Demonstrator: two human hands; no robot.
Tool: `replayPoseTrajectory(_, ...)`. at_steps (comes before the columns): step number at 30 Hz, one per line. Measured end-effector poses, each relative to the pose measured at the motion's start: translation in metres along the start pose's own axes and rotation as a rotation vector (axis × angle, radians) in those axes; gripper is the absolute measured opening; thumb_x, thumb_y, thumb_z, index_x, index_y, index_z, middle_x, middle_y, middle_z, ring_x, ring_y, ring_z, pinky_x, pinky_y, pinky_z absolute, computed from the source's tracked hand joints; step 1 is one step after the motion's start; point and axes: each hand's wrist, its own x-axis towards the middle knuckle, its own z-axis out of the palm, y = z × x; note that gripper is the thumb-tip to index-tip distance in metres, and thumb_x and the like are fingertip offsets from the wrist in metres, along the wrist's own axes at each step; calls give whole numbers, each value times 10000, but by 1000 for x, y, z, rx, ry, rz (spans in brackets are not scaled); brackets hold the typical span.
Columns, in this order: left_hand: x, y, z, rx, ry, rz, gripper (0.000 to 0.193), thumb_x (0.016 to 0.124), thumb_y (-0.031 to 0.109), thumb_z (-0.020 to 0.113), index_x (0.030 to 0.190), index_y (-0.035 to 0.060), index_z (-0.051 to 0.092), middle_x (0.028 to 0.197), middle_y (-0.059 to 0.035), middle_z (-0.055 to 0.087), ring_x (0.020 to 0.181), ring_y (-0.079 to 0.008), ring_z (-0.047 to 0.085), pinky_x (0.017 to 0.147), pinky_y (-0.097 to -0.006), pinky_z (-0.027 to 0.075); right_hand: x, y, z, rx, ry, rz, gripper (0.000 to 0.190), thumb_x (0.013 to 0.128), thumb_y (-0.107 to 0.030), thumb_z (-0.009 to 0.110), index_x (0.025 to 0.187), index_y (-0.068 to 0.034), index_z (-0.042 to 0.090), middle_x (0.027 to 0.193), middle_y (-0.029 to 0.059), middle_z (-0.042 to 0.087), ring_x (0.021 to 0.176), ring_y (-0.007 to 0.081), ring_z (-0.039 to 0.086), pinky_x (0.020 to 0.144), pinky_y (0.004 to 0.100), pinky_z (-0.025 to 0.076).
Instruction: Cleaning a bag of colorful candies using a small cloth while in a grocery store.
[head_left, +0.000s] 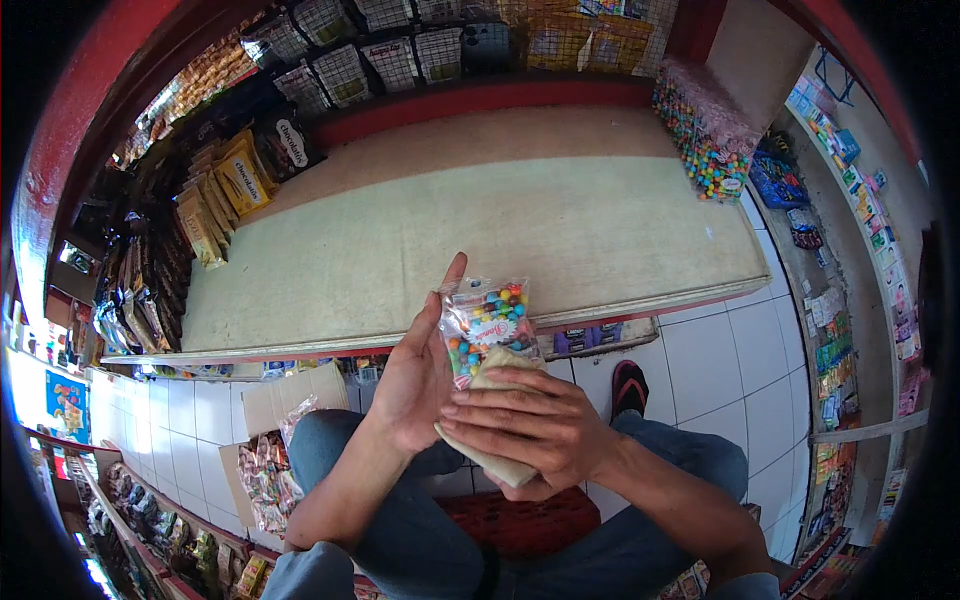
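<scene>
A clear plastic bag of multicoloured round candies (480, 322) is held in my left hand (412, 371), whose palm supports it from the left, with the index finger pointing up past its top corner. My right hand (532, 427) grips a folded pale yellow cloth (499, 469) and rests it against the lower part of the bag, hiding that end. Both hands are above my lap, just before the front edge of a pale wooden shelf (465, 217).
Packs of wafer snacks (202, 202) stand at the shelf's left end. A stack of candy bags (705, 135) stands at its right end. An open cardboard box (292, 397) with packets is on the tiled floor beside my left knee. Stocked shelves (862, 187) line the right side.
</scene>
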Motion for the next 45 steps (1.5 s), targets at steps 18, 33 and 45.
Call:
replayPoseTrajectory(18, -5, -6, 8, 130, 139, 49, 536, 1135, 473, 197, 1648, 318, 207, 1578, -130, 429, 1386, -314, 509, 1140, -482, 463, 2, 11, -9, -129, 15, 288, 731, 888, -245, 733, 1562, -176, 457, 1617, 119, 414, 1500, 319, 390, 1242, 518, 299)
replayPoseTrajectory(33, -3, -10, 17, 262, 139, 67, 577, 1123, 512, 230, 1654, 290, 191, 1567, -113, 457, 1352, -307, 552, 1107, -494, 495, 0, 36, -34, 139, 571, 552, 471, 1043, -243, 590, 1470, -50, 542, 1471, 217, 563, 1330, 353, 578, 1080, 432, 474)
replayPoseTrajectory(45, -4, 13, 3, 192, 247, 275, 548, 1130, 469, 249, 1637, 263, 262, 1542, -106, 491, 1355, -289, 551, 1124, -493, 481, -1, 18, -28, 231, 162, 344, 443, 1037, -315, 620, 1411, -78, 607, 1340, 183, 672, 1183, 300, 690, 942, 370, 572)
